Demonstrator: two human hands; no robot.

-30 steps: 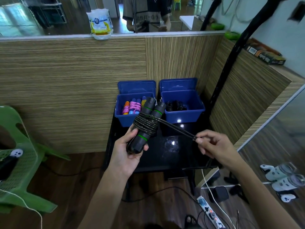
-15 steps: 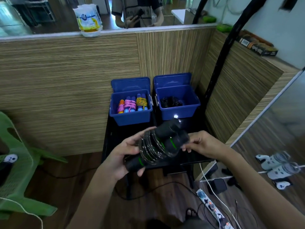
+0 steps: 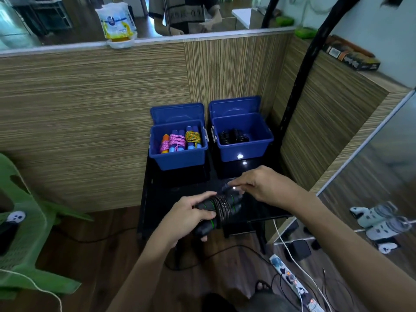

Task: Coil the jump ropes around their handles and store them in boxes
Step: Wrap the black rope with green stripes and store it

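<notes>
Wood-grain partition walls enclose a black table [image 3: 162,199] standing on wooden floor. Two open blue boxes [image 3: 180,158] sit at its far edge.

Head view: left hand [image 3: 186,218] grips the coiled black jump rope [image 3: 221,208] by its handles, fingers wrapped around them. Right hand [image 3: 265,185] pinches the far handle ends, above the table's near edge.

One head-worn camera looks forward and down, close over the table [image 3: 180,188].
</notes>
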